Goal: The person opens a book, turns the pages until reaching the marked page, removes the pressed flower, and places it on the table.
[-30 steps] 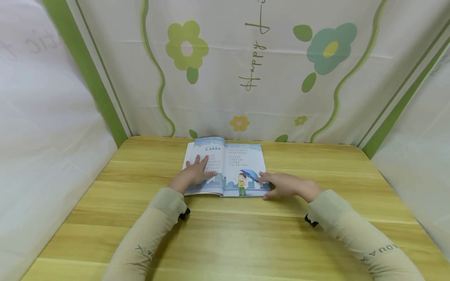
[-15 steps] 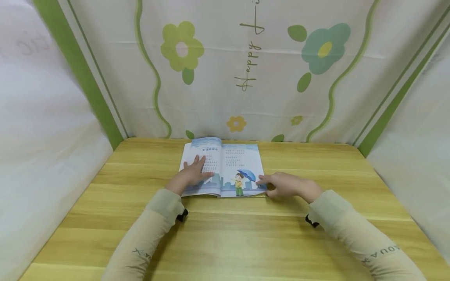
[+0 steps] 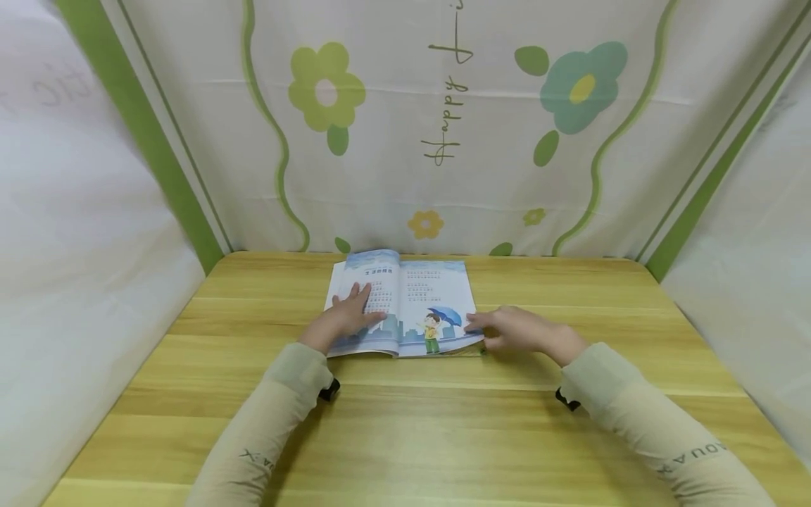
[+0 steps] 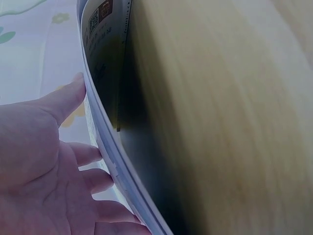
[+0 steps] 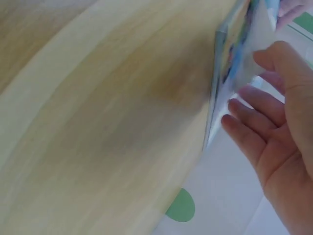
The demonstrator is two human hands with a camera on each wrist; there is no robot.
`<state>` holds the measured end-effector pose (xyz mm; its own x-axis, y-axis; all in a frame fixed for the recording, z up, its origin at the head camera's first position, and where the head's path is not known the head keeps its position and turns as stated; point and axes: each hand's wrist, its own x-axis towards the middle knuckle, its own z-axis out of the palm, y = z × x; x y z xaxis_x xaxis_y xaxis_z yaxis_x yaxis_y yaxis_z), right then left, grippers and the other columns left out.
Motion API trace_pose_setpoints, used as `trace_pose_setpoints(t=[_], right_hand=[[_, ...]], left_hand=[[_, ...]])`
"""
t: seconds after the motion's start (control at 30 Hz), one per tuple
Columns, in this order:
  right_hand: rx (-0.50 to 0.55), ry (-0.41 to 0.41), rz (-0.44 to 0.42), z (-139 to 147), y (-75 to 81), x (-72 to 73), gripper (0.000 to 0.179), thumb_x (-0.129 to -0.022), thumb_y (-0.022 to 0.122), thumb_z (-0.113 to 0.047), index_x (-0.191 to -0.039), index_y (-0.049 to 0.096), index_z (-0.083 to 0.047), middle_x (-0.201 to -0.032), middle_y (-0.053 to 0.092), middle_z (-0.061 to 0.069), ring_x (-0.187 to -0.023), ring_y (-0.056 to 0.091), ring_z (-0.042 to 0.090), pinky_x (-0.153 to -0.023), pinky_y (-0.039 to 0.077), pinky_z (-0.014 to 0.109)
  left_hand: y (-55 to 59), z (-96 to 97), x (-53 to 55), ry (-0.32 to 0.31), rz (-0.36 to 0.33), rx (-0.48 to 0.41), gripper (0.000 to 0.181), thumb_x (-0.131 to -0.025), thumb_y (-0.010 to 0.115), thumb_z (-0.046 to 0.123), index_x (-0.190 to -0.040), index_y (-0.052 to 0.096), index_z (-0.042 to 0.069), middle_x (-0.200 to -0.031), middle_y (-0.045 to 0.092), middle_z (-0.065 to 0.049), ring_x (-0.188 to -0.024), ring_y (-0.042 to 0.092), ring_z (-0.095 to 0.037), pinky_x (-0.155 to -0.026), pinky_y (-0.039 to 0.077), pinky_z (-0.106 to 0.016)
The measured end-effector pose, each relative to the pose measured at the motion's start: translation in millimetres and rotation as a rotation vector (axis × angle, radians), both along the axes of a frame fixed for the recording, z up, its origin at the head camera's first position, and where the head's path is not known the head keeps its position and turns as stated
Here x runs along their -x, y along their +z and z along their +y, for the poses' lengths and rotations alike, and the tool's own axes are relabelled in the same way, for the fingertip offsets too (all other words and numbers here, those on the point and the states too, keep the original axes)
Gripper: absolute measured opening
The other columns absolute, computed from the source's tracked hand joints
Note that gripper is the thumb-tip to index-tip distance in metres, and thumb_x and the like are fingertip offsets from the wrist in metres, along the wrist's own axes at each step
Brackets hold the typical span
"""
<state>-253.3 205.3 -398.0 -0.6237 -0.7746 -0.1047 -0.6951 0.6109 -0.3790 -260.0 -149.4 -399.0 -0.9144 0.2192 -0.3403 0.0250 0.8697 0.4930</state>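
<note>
An open picture book (image 3: 374,331) lies at the far side of the table, with a child under a blue umbrella printed on its right page (image 3: 437,296). My left hand (image 3: 345,317) rests on the left page with its fingers spread. In the left wrist view, the fingers (image 4: 95,181) lie against the book's pages, which bow up from the table. My right hand (image 3: 516,329) pinches the lower right corner of the right page, which is lifted a little off the pages below. The right wrist view shows the thumb (image 5: 281,58) against the raised page.
The wooden table (image 3: 418,436) extends in front of the book and to both sides. Directly behind it hangs a white curtain (image 3: 393,176) with flowers and lettering; more white cloth (image 3: 82,246) hangs along the sides.
The right page's lower corner has risen in my right hand, showing a strip of the page beneath. My left hand stays in place on the left page. The head view has shifted slightly.
</note>
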Motion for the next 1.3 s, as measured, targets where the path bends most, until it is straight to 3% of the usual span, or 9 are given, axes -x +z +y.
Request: trace_pose_setpoints(t=[0.1,0.27,0.37,0.43,0.53,0.63,0.73,1.1,1.3], right_hand=[[0.0,-0.005,0.049,-1,-1.3,-0.8,0.04,-0.096,0.069,-0.005,-0.135,0.066,-0.003,-0.147,0.053,0.021,-0.119,0.064,0.031,-0.105,0.046,0.052],[0.043,-0.141,0.073,-6,-4.7,-2.3,0.048,-0.099,0.071,-0.018,-0.14,0.059,0.003,-0.151,0.044,0.028,-0.133,0.049,0.046,-0.107,0.043,0.053],[0.083,-0.258,0.028,-10,-7.0,-1.2,0.06,-0.098,0.072,-0.023,-0.147,0.051,0.004,-0.153,0.039,0.028,-0.088,0.072,0.033,-0.091,0.056,0.041],[0.115,-0.321,-0.026,-13,-9.0,0.2,0.066,-0.098,0.072,-0.027,-0.151,0.046,0.002,-0.142,0.053,0.031,-0.053,0.054,0.017,-0.066,0.055,0.029],[0.17,-0.382,-0.103,-15,-11.8,2.9,0.076,-0.098,0.07,-0.038,-0.156,0.039,-0.001,-0.112,0.069,0.027,-0.049,0.033,0.011,-0.051,0.039,0.026],[0.232,-0.396,-0.138,-17,-13.8,3.9,0.085,-0.098,0.066,-0.049,-0.16,0.032,-0.002,-0.113,0.069,0.027,-0.084,0.069,0.028,-0.076,0.056,0.037],[0.307,-0.395,-0.16,-21,-13.4,3.2,0.088,-0.099,0.064,-0.051,-0.162,0.024,-0.004,-0.158,0.033,0.027,-0.138,0.046,0.044,-0.107,0.045,0.053],[0.565,-0.339,-0.217,-56,-4.0,1.8,0.099,-0.099,0.07,-0.031,-0.165,0.001,-0.008,-0.168,0.009,0.022,-0.144,0.033,0.047,-0.114,0.035,0.051],[0.549,-0.277,-0.186,-72,0.7,1.5,0.098,-0.1,0.07,-0.032,-0.167,0.001,-0.016,-0.171,0.007,0.011,-0.147,0.032,0.043,-0.115,0.034,0.05]], left_hand=[[-1.7,-0.9,2.0,-0.009,0.005,0.003,0.086,-0.106,0.053,0.048,-0.165,0.007,0.005,-0.168,-0.004,-0.024,-0.15,-0.006,-0.053,-0.119,-0.003,-0.065],[-3.3,-2.4,2.8,-0.014,0.006,0.005,0.087,-0.105,0.053,0.049,-0.165,0.007,0.005,-0.168,-0.004,-0.025,-0.149,-0.005,-0.055,-0.119,-0.002,-0.065],[-2.9,-3.1,1.1,-0.014,0.005,0.002,0.088,-0.105,0.053,0.05,-0.165,0.006,0.006,-0.168,-0.005,-0.024,-0.148,-0.006,-0.057,-0.119,0.0,-0.067],[-2.8,-3.5,0.3,-0.015,0.005,-0.004,0.088,-0.105,0.052,0.052,-0.165,0.006,0.007,-0.168,-0.005,-0.023,-0.148,-0.006,-0.058,-0.118,0.001,-0.068],[-2.5,-3.5,-0.5,-0.017,0.009,-0.01,0.088,-0.105,0.05,0.053,-0.165,0.005,0.008,-0.168,-0.006,-0.023,-0.147,-0.006,-0.06,-0.117,0.002,-0.069],[-2.8,-3.5,0.7,-0.017,0.009,-0.004,0.088,-0.105,0.05,0.054,-0.165,0.005,0.008,-0.169,-0.006,-0.022,-0.146,-0.006,-0.06,-0.117,0.003,-0.07],[-2.7,-3.5,1.7,-0.022,0.011,0.008,0.088,-0.105,0.05,0.054,-0.165,0.005,0.008,-0.169,-0.006,-0.023,-0.148,-0.005,-0.058,-0.118,0.002,-0.068],[0.4,-3.0,1.2,-0.037,0.023,0.005,0.086,-0.106,0.048,0.051,-0.165,0.005,0.005,-0.168,-0.006,-0.024,-0.148,-0.005,-0.058,-0.119,0.001,-0.067],[-1.4,-3.6,1.6,-0.042,0.025,0.003,0.086,-0.107,0.048,0.051,-0.165,0.005,0.004,-0.168,-0.006,-0.025,-0.147,-0.005,-0.059,-0.118,0.002,-0.069]])
